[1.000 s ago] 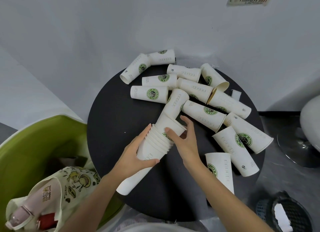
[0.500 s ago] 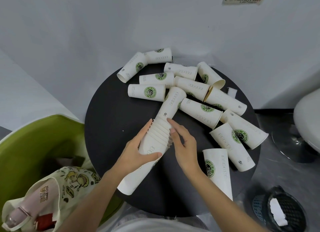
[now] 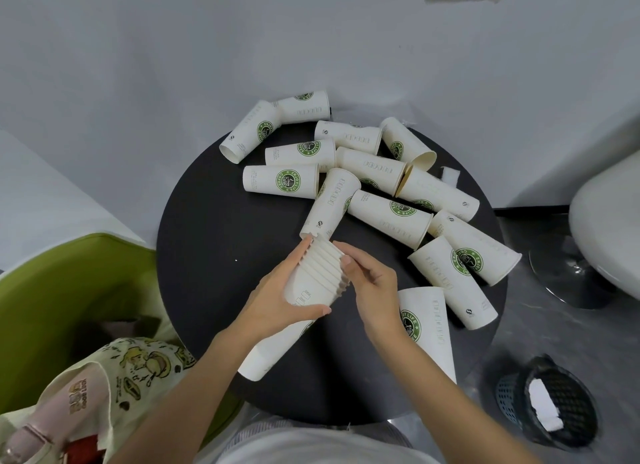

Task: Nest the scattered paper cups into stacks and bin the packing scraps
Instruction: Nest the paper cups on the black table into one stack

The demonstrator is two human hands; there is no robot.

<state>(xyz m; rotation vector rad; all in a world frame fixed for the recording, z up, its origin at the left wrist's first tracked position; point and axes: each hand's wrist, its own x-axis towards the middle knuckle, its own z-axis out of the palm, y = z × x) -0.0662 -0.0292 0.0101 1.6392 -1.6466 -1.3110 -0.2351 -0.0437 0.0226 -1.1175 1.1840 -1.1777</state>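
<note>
My left hand (image 3: 277, 299) wraps the cup stack (image 3: 318, 276) mid-table (image 3: 207, 238); my right hand (image 3: 374, 283) pinches its rims; its long axis points away from me, toward a loose cup (image 3: 330, 203) lying in line at its mouth.

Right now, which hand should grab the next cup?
Right, probably. The left hand grips the stack, while the right hand sits at its rims, nearest the loose cup beside that forearm.

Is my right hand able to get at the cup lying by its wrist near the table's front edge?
Probably yes, once it lets go: the right hand pinches the rims of the nested stack, but that cup lies right beside its wrist, nothing on it.
</note>
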